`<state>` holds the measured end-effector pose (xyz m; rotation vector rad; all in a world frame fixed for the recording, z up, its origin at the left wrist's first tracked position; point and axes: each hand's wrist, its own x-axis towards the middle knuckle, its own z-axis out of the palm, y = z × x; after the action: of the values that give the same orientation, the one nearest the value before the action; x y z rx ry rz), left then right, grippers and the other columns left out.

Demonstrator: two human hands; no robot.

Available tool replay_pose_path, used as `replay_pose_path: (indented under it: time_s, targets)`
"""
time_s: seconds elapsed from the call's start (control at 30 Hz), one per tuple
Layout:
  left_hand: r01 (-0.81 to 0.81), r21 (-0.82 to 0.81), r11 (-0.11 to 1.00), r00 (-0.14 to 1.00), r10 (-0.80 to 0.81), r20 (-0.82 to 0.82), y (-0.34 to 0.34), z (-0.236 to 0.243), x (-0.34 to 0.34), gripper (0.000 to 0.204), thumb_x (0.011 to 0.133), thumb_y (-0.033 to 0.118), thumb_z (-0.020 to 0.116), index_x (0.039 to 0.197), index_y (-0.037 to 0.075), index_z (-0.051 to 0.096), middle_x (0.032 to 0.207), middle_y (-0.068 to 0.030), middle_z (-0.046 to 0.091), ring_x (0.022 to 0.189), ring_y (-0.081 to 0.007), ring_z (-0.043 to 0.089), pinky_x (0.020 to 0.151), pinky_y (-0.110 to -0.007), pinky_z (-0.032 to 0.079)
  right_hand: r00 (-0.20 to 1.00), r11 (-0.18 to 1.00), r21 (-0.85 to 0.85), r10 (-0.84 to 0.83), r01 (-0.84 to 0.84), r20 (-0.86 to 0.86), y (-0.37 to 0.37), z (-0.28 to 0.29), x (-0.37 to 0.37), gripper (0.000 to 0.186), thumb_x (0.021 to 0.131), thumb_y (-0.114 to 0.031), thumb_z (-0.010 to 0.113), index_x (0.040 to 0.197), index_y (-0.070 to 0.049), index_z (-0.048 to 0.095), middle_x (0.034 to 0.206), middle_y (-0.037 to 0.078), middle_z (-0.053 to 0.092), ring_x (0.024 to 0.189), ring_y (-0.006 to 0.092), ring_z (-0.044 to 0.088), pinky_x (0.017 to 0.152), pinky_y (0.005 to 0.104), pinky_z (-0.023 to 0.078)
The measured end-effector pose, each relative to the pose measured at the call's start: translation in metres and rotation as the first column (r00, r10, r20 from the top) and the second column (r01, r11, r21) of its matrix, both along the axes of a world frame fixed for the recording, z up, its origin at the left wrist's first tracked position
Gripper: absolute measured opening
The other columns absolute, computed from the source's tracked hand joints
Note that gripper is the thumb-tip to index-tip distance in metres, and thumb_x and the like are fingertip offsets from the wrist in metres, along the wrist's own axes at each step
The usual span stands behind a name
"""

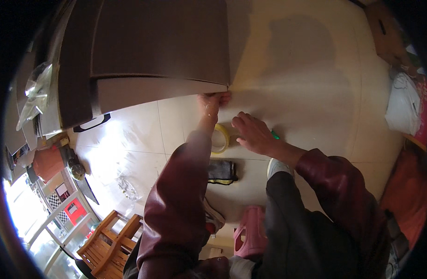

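Observation:
A large brown cardboard box fills the upper left, with a paler flap along its near edge. At that flap's right corner, the curled fingers of my left hand grip the edge, partly hidden beneath it. My right hand is a little nearer and to the right, its fingers bent together; what they hold, if anything, is hidden. A small green object shows just behind this hand; I cannot tell whether it is held. Between my forearms, a yellowish roll of tape rests on the tiled floor.
Near my feet are a black pouch-like item and a pink plastic stool. A wooden folding chair stands at lower left. Crumpled clear plastic lies on the floor. To the right is a white bag beside cartons.

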<state>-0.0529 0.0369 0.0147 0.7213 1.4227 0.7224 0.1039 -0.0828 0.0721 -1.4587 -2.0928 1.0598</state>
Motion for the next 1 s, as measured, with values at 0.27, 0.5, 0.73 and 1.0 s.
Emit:
replay_pose_path:
  time_s: [0.27, 0.5, 0.73, 1.0]
  targets:
    - [0.025, 0.025, 0.999, 0.999, -0.025, -0.025, -0.004, 0.002, 0.000, 0.017, 0.089, 0.010, 0.068, 0.098, -0.005, 0.070, 0.085, -0.0148, 0.073, 0.070, -0.0196, 0.070, 0.063, -0.029, 0.057, 1.000, 0.997, 0.066, -0.027, 0.028, -0.009, 0.000, -0.013, -0.003, 0.011, 0.079, -0.008, 0.064, 0.085, -0.004, 0.056, 0.094, 0.013, 0.054, 0.090, 0.0307, 0.059, 0.078, 0.0436, 0.052]
    - [0.044, 0.076, 0.996, 0.999, -0.045, 0.011, -0.005, 0.007, 0.001, 0.013, 0.086, 0.004, 0.065, 0.093, -0.007, 0.068, 0.080, -0.0158, 0.071, 0.066, -0.0193, 0.068, 0.059, -0.030, 0.056, 0.993, 0.997, 0.075, 0.009, 0.000, -0.117, -0.001, -0.014, -0.002, 0.005, 0.079, -0.008, 0.060, 0.079, -0.004, 0.057, 0.090, 0.013, 0.055, 0.087, 0.0325, 0.058, 0.078, 0.0442, 0.051]
    - [0.255, 0.250, 0.934, 0.934, -0.170, -0.315, -0.042, 0.041, -0.020, 0.019, 0.093, 0.017, 0.069, 0.095, -0.002, 0.069, 0.082, -0.0060, 0.069, 0.069, -0.0129, 0.064, 0.064, -0.026, 0.052, 0.977, 1.000, -0.004, -0.003, 0.003, -0.214, -0.007, -0.015, -0.001, 0.009, 0.078, -0.009, 0.061, 0.083, -0.002, 0.058, 0.097, 0.015, 0.058, 0.092, 0.0354, 0.059, 0.078, 0.0464, 0.050]
    - [0.797, 0.344, 0.496, 0.530, -0.301, -0.792, -0.143, 0.074, -0.050, 0.073, 0.067, 0.028, 0.088, 0.126, 0.009, 0.051, 0.116, -0.0097, 0.062, 0.112, -0.0310, 0.057, 0.105, -0.051, 0.038, 0.967, 0.982, -0.187, -0.049, 0.002, -0.249, -0.013, 0.001, 0.016, 0.010, 0.078, -0.009, 0.062, 0.082, -0.002, 0.056, 0.086, 0.014, 0.062, 0.083, 0.0347, 0.063, 0.071, 0.0444, 0.049]
